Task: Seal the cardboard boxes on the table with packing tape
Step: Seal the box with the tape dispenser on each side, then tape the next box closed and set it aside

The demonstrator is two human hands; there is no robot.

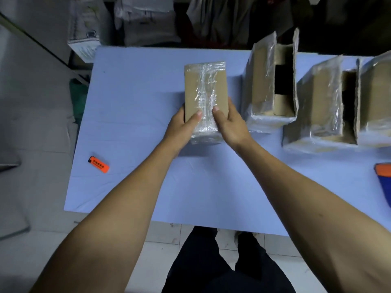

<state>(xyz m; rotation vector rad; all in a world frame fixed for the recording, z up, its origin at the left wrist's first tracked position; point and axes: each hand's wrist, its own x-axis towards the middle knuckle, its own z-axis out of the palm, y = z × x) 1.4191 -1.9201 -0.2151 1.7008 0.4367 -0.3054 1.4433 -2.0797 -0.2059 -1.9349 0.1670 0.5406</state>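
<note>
taped box mid worktop, closed, contents hidden | left hand and right hand grip clamped on its near end | two open boxes at right, inside dark

Not much to read here, honestly. The only print I can spot is a short line of dark characters running along the side of the orange lighter lying on the blue table, and it's way too small and blurry to make out. The white bags behind the table's far edge have some faint grey markings, also unreadable. The cardboard shows no readable print.
</note>
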